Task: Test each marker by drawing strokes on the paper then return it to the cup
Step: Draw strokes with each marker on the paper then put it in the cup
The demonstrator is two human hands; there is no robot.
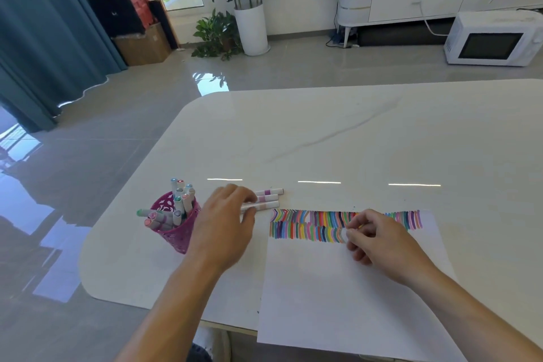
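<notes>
A pink perforated cup (173,232) holding several markers stands near the table's left edge. Three white markers (269,198) with pink and purple bands lie side by side on the table just beyond the paper's top left corner. My left hand (226,223) reaches over their left ends, fingers curled around the nearest one. The white paper (338,297) carries two rows of coloured strokes (308,225) along its top. My right hand (379,241) rests on the paper at the end of the lower row and pinches something small, mostly hidden by the fingers.
The white marble table (352,141) stretches far and right. Its rounded left edge runs close to the cup. Beyond it on the floor are potted plants (235,9), a white microwave (493,41) and a low cabinet (411,3).
</notes>
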